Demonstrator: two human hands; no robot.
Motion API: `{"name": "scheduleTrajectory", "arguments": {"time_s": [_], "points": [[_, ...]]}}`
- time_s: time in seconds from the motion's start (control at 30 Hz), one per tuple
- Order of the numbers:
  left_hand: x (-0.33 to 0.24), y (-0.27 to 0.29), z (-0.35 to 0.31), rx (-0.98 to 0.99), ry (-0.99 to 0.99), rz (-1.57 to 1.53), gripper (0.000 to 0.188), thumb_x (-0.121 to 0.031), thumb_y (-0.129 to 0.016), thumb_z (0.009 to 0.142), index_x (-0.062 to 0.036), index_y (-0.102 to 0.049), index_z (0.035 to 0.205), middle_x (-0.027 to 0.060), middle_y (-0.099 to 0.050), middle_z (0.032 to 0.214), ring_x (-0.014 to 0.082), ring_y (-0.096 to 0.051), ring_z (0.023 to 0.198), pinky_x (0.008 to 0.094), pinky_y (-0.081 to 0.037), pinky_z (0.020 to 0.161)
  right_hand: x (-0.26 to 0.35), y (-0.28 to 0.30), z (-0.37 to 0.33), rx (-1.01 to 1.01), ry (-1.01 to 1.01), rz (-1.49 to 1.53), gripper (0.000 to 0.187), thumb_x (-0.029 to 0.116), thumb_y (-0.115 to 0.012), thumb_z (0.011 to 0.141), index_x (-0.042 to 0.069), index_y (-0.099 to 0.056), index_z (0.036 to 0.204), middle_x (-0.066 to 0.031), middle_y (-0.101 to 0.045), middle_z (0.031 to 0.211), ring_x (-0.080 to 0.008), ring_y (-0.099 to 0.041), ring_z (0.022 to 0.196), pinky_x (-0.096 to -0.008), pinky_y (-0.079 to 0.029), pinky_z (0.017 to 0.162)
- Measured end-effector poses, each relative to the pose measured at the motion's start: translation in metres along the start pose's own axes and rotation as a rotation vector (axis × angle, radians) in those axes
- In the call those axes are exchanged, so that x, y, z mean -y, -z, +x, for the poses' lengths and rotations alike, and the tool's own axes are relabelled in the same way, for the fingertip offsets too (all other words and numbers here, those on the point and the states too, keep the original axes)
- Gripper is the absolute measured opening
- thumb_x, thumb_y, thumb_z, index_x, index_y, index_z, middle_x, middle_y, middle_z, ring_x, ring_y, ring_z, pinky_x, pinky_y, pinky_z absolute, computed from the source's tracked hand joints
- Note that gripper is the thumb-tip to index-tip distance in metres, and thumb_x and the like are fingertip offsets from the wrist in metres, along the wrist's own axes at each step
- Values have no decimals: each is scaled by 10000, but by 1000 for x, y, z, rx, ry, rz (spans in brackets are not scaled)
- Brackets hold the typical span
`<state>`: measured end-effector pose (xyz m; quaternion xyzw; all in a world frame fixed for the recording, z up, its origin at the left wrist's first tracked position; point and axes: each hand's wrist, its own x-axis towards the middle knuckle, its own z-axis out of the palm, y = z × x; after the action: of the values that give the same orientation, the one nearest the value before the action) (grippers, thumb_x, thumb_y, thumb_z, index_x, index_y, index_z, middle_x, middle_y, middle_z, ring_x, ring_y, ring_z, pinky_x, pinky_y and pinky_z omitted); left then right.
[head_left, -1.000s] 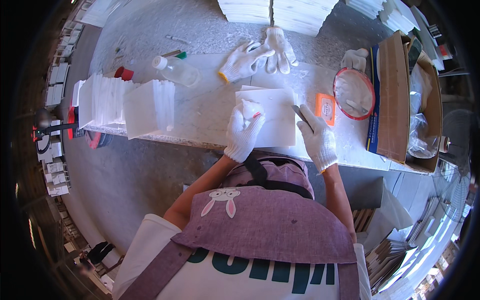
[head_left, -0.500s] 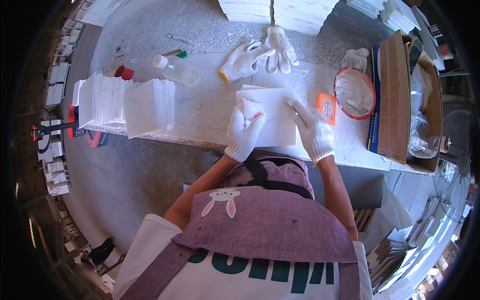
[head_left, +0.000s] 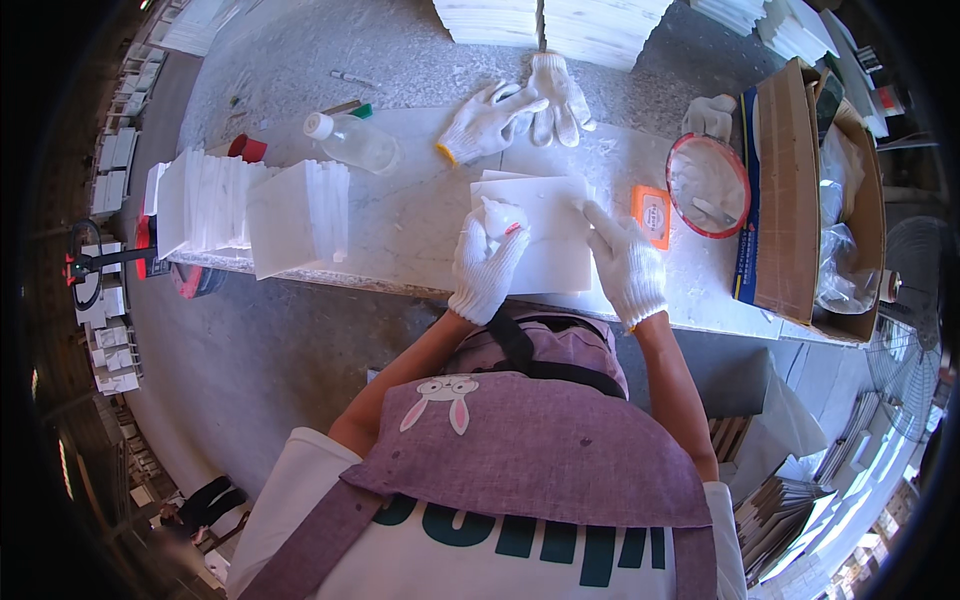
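White tile [head_left: 560,258]: lies flat on the bench [head_left: 405,240], right in front of the person, over another flat piece that peeks out at the far side.
White lump [head_left: 503,218]: held over the tile's left part, with a small red bit on it.
Left hand [head_left: 487,262]: in a white glove, curled round the lump.
Right hand [head_left: 627,262]: gloved too, fingertips over the tile's right part; I cannot tell if they pinch something thin.
Good way: I would press softly with the right hand, go flat, and not let the tile slide.
Orange box [head_left: 652,217]: just right of the right hand, so a wide swing may bump it.
Red-rimmed bowl [head_left: 747,192]: right of the orange box, white stuff inside.
Cardboard box [head_left: 785,200]: farther right, blocking that side.
Loose gloves [head_left: 485,128]: beyond the tile, clear of both hands.
Bottle [head_left: 355,143]: far left, lying down.
Tile stack [head_left: 210,205]: at the left, well apart from the hands.
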<state>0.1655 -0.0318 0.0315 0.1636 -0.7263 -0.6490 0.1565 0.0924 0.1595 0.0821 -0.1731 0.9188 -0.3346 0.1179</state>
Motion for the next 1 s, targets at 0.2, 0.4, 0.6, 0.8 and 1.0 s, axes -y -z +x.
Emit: {"name": "scheduleTrajectory", "arguments": {"time_s": [0.2, 0.4, 0.6, 0.8, 1.0], "points": [[-2, -2, 0, 3, 27, -73, 316, -54, -680, 904, -37, -533, 1183, 53, -606, 1057, 103, -589, 917, 266, -520, 773, -10, -17, -5, -13, 21, -177, 403, 237, -565, 949, 271, -566, 1350, -181, -590, 850, -357, -631, 755, -445, -516, 675], [-3, -2, 0, 12, 18, -80, 322, -25, -661, 911, -35, -515, 1198, 56, -594, 1085, 104, -584, 950, 258, -519, 795, -4, -4, -8, 27, 24, -92, 389, 239, -560, 953, 251, -567, 1342, -181, -588, 852, -354, -635, 745, -452, -512, 661], [-5, -2, -1, 21, 24, -107, 317, -20, -660, 910, -40, -521, 1195, 53, -591, 1088, 100, -582, 960, 260, -519, 803, 2, -6, 5, 33, 9, -122, 393, 239, -565, 951, 186, -582, 1339, -192, -592, 861, -363, -625, 798, -443, -500, 714], [-1, -2, -1, 6, 5, -35, 320, -21, -667, 904, -44, -532, 1193, 42, -596, 1070, 96, -583, 943, 257, -521, 797, 6, -4, -9, 66, -7, -240, 374, 213, -567, 934, 221, -583, 1307, -185, -610, 846, -365, -640, 767, -461, -511, 665], [-7, -4, 0, 9, 4, -67, 308, -22, -674, 899, -50, -543, 1177, 36, -600, 1051, 92, -583, 930, 260, -520, 781, 3, -6, 2, -91, 70, -63, 371, 236, -576, 929, 217, -590, 1300, -183, -608, 843, -360, -642, 780, -448, -516, 671]]}}
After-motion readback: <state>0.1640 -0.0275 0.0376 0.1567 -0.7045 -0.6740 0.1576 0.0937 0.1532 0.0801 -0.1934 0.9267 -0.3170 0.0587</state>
